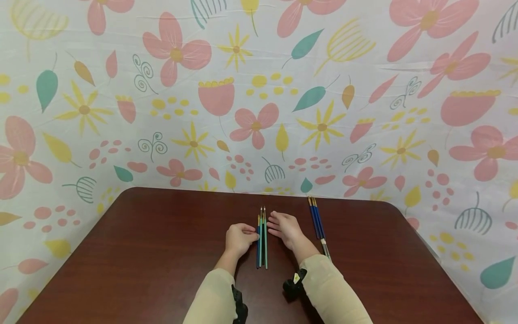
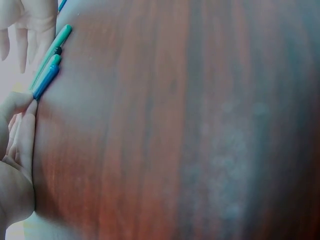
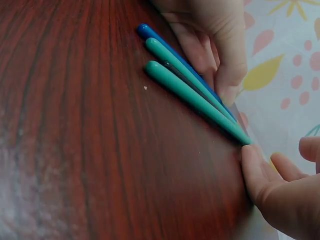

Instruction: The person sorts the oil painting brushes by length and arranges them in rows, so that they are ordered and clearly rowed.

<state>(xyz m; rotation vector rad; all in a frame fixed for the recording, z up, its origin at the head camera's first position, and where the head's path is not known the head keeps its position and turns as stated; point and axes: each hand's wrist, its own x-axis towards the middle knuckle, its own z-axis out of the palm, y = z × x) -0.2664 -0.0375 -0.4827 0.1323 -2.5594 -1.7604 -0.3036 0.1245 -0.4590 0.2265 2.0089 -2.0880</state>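
A small bunch of paintbrushes (image 1: 262,240) with teal and blue handles lies side by side at the middle of the dark wooden table (image 1: 141,252), tips pointing away from me. My left hand (image 1: 242,238) touches the bunch from the left with its fingertips against the blue handle (image 2: 46,80). From the right, my right hand (image 1: 283,229) rests with fairly straight fingers against the teal handle (image 3: 200,100). The right wrist view shows the left hand (image 3: 210,35) behind the handles and a right fingertip (image 3: 255,165) at the teal one. Neither hand grips a brush.
A second group of blue-handled brushes (image 1: 317,222) lies to the right of my right hand, near the table's back edge. A floral cloth (image 1: 259,112) hangs behind and around the table. Bare wood lies left of the hands and in front of them.
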